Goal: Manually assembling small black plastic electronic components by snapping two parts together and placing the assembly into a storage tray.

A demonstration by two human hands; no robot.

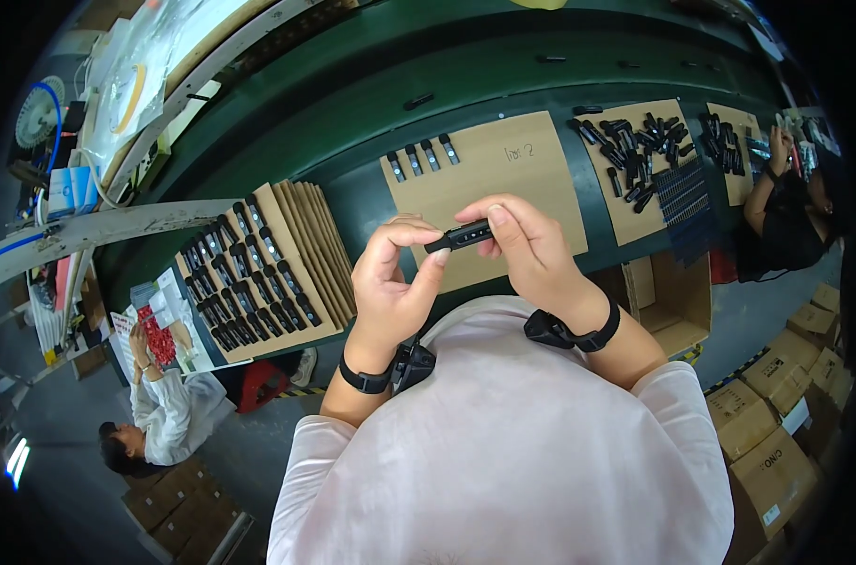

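Note:
In front of my chest, both hands hold one small black stick-shaped device [464, 235] over a cardboard sheet [531, 188]. My left hand [391, 278] pinches its left end between thumb and fingers. At its other end, the thumb and fingers of my right hand [536, 247] close around it. A row of small light marks shows along the side facing up. Several similar devices [413, 160] with silver-grey faces stand in a row at the sheet's far left. Its exact kind cannot be made out.
On the left, a cardboard sheet [322, 331] on a cardboard stack carries rows of black devices [249, 282]. Another sheet [625, 226] at right holds a loose pile of them [640, 151]. Co-workers sit at lower left [178, 419] and far right [790, 202]. Cartons [771, 476] stand at lower right.

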